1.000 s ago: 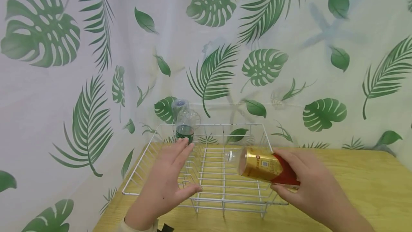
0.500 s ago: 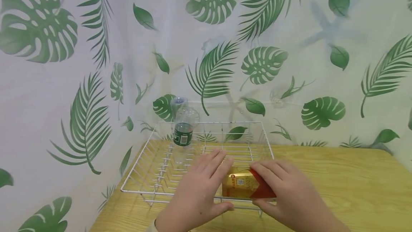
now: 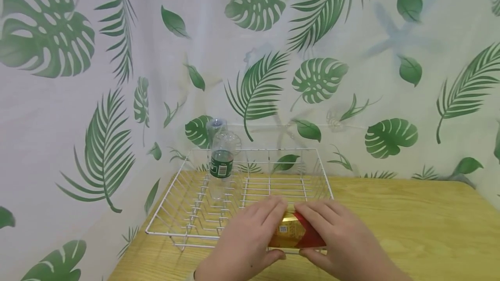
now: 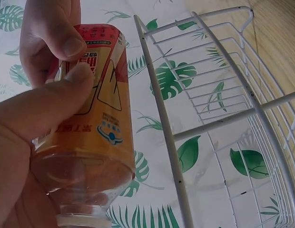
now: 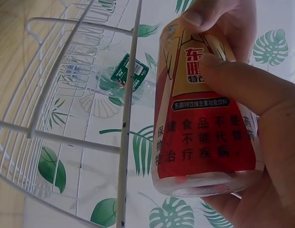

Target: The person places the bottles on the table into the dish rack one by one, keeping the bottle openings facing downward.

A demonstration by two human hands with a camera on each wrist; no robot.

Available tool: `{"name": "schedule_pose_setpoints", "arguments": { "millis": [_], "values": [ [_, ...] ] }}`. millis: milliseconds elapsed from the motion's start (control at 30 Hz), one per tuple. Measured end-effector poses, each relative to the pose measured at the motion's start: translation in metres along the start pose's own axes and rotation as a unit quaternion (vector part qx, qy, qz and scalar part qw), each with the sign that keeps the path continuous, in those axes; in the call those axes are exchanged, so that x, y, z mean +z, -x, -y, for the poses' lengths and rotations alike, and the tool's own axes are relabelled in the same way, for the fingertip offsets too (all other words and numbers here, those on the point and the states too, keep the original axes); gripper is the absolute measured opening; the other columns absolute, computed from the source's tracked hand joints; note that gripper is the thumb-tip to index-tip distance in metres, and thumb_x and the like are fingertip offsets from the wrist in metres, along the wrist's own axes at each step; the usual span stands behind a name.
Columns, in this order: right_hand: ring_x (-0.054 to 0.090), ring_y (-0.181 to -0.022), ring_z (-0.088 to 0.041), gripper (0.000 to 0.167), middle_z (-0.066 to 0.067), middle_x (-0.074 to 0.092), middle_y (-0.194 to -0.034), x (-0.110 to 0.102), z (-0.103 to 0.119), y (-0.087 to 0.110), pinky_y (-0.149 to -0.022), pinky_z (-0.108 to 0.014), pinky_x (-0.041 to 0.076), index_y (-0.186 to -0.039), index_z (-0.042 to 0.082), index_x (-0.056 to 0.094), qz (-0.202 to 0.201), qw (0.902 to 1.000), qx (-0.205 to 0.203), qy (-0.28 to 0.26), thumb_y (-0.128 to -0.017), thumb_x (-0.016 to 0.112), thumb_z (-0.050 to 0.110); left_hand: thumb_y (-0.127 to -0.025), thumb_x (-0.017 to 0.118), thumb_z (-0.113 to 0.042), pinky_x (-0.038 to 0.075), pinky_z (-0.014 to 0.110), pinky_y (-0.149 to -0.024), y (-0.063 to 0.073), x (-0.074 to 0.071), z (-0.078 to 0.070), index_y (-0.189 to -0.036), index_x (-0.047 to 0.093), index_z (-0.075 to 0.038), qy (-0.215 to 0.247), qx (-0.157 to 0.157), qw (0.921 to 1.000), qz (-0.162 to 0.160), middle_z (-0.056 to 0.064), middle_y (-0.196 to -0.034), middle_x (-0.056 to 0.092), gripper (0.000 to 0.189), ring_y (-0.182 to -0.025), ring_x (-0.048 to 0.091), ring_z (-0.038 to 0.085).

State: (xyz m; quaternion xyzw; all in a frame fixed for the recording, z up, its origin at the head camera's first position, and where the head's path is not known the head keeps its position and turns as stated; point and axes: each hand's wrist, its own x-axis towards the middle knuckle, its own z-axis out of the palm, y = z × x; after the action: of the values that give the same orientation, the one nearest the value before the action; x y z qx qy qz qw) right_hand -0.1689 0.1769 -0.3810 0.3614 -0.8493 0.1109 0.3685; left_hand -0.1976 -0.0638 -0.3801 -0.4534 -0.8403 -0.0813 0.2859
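Both hands grip a plastic drink bottle (image 3: 291,231) with a gold and red label, lying sideways above the near edge of a white wire rack (image 3: 258,181). My left hand (image 3: 248,233) wraps the neck end; in the left wrist view its thumb presses the label and the bottle's clear shoulder and neck ring show below. My right hand (image 3: 336,233) holds the red base end, with its thumb across the label in the right wrist view. Inside the rack at the left, a clear bottle with a green label (image 3: 221,164) stands upright.
Another clear bottle with a bluish end (image 3: 217,127) stands behind the green-labelled one. The rack rests on a wooden table (image 3: 410,220), which extends to the right. A leaf-patterned curtain (image 3: 250,55) hangs behind and to the left.
The gold and red bottle has moved left and toward me with my right hand. My left hand has come rightward and taken hold of its neck end.
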Motion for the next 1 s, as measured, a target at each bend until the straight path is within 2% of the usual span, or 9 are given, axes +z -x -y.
{"name": "schedule_pose_setpoints", "arguments": {
  "millis": [100,233,567,633,733,833,900,1000],
  "values": [
    [0.061,-0.104,-0.021,0.083,0.002,0.066,-0.123,0.001,0.000,0.000,-0.082,-0.043,0.059,-0.132,0.008,0.065,0.002,1.0000,0.000,0.000,-0.061,0.096,0.037,-0.069,0.095,-0.042,0.049,0.030,-0.103,-0.001,0.001,-0.002,-0.141,0.050,-0.010,0.001,-0.003,1.0000,-0.001,0.001,-0.135,0.057,0.091,-0.125,0.056,0.017],
    [0.061,-0.104,-0.021,0.081,0.001,0.065,-0.123,0.001,-0.001,0.000,-0.083,-0.042,0.059,-0.131,0.007,0.065,0.001,1.0000,-0.002,0.001,-0.062,0.095,0.037,-0.071,0.093,-0.042,0.050,0.029,-0.101,-0.002,0.002,-0.003,-0.141,0.051,-0.009,-0.015,-0.001,0.9999,0.001,0.001,-0.131,0.059,0.088,-0.121,0.057,0.017],
    [0.061,-0.105,-0.019,0.082,0.003,0.064,-0.125,0.001,0.000,0.000,-0.082,-0.041,0.059,-0.132,0.010,0.065,0.015,0.9998,0.011,-0.002,-0.062,0.095,0.042,-0.074,0.091,-0.043,0.053,0.029,-0.096,0.000,0.004,-0.003,-0.143,0.049,-0.010,-0.023,-0.005,0.9996,0.012,0.000,-0.131,0.058,0.087,-0.122,0.056,0.016],
    [0.061,-0.106,-0.019,0.082,0.004,0.063,-0.127,0.000,0.000,0.000,-0.081,-0.041,0.059,-0.134,0.012,0.064,0.014,0.9997,0.018,-0.006,-0.067,0.093,0.048,-0.074,0.090,-0.043,0.054,0.029,-0.095,0.000,0.004,-0.003,-0.143,0.049,-0.011,-0.011,-0.013,0.9997,0.016,0.000,-0.132,0.058,0.086,-0.122,0.056,0.015],
    [0.059,-0.111,-0.019,0.081,0.004,0.060,-0.133,-0.005,0.000,0.001,-0.079,-0.037,0.061,-0.140,0.015,0.061,0.010,0.9987,0.043,-0.025,-0.075,0.084,0.060,-0.075,0.090,-0.041,0.056,0.030,-0.092,0.000,0.002,-0.002,-0.143,0.048,-0.013,0.022,-0.032,0.9990,0.022,-0.002,-0.132,0.059,0.084,-0.121,0.057,0.014],
    [0.057,-0.115,-0.019,0.086,0.004,0.056,-0.138,-0.012,0.000,0.001,-0.076,-0.035,0.061,-0.146,0.019,0.055,0.010,0.9955,0.081,-0.048,-0.077,0.079,0.064,-0.077,0.090,-0.039,0.057,0.031,-0.090,0.000,0.000,0.000,-0.144,0.047,-0.016,0.058,-0.056,0.9963,0.030,-0.003,-0.133,0.059,0.083,-0.119,0.058,0.013],
    [0.057,-0.118,-0.019,0.091,0.003,0.053,-0.142,-0.017,-0.001,0.001,-0.076,-0.036,0.061,-0.150,0.023,0.050,0.014,0.9915,0.113,-0.063,-0.074,0.084,0.060,-0.078,0.089,-0.039,0.057,0.031,-0.088,0.000,-0.001,0.001,-0.145,0.045,-0.018,0.077,-0.073,0.9937,0.035,-0.003,-0.134,0.059,0.083,-0.118,0.058,0.012],
    [0.055,-0.121,-0.022,0.099,0.002,0.051,-0.145,-0.024,-0.002,0.001,-0.081,-0.046,0.060,-0.154,0.026,0.043,0.017,0.9829,0.158,-0.093,-0.070,0.091,0.049,-0.079,0.088,-0.039,0.057,0.031,-0.085,-0.001,-0.002,0.004,-0.146,0.044,-0.020,0.107,-0.102,0.9881,0.041,-0.003,-0.133,0.060,0.083,-0.115,0.059,0.012]
  ]
}}
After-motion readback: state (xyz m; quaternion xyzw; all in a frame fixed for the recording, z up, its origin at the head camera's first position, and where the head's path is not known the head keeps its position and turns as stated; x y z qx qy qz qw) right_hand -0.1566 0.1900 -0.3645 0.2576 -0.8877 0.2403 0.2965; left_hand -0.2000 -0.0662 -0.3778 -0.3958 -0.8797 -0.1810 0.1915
